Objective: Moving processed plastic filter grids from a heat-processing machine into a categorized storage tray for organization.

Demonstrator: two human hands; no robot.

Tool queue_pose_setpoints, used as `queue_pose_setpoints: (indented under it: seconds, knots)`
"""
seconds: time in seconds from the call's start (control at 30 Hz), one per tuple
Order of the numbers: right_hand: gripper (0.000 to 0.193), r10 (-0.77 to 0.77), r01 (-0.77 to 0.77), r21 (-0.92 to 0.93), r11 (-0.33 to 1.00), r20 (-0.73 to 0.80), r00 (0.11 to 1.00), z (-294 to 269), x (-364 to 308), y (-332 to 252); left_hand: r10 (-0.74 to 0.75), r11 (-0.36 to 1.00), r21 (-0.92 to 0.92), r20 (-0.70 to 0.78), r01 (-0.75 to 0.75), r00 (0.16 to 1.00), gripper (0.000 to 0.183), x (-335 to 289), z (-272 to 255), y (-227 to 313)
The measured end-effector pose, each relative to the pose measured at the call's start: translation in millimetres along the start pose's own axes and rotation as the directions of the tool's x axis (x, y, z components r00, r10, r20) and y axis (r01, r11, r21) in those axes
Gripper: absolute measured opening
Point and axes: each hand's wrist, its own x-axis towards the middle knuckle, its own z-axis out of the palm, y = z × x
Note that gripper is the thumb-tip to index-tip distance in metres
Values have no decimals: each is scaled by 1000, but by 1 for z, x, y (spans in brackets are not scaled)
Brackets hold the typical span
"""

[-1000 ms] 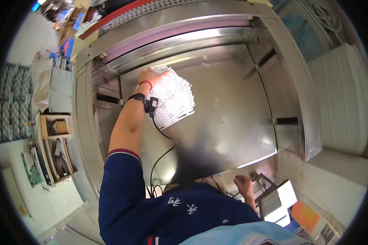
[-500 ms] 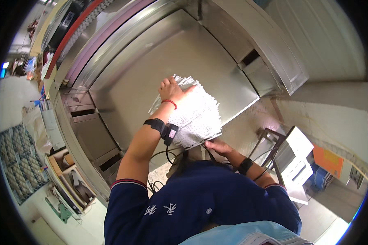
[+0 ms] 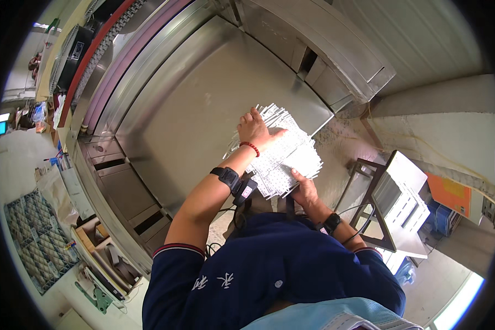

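A fanned, uneven stack of thin white sheets, dotted with small marks or holes, is held close to my body, over the near right edge of the metal table. My left hand lies across its far left side, thumb spread over the top and fingers bent at the far edge. At the near right corner, my right hand grips the stack with its thumb on top and its other fingers hidden beneath. Whether any sheets rest on the table cannot be made out.
A broad metal tabletop with raised metal sides lies ahead. At right stands a dark-framed rack beside white panels and an orange box. A tray of small goods and a green tool sit at left.
Both hands and the stack have shifted right relative to my body. My right thumb now lies on top of the stack, where before that hand was at its near edge. My view has turned slightly.
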Motion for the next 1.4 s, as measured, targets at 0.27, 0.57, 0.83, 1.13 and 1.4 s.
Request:
queue_pose_setpoints:
  seconds: [0.27, 0.57, 0.83, 1.13, 1.4]
  knots:
    - [58, -159, 152, -180, 972, -23, 987, -11, 7, 6, -71, 981, -173, 123, 92, 990, 103, 5, -20, -23]
    - [55, -174, 189, -269, 944, 79, 982, -8, 7, -15, 75, 819, -553, 363, 150, 929, 57, 7, -26, -48]
    - [49, -300, 356, -420, 834, 196, 934, 41, -11, -30, 154, 588, -809, 101, -10, 983, 54, -17, -2, -88]
    - [46, -62, 670, -704, 238, 677, 733, 109, 39, -55, 17, 320, -813, -509, -487, 861, 67, -100, -45, -132]
    - [63, 28, 689, -710, 146, 699, 714, 124, 44, -25, -161, 97, -856, -517, -508, 840, 97, -139, -15, -166]
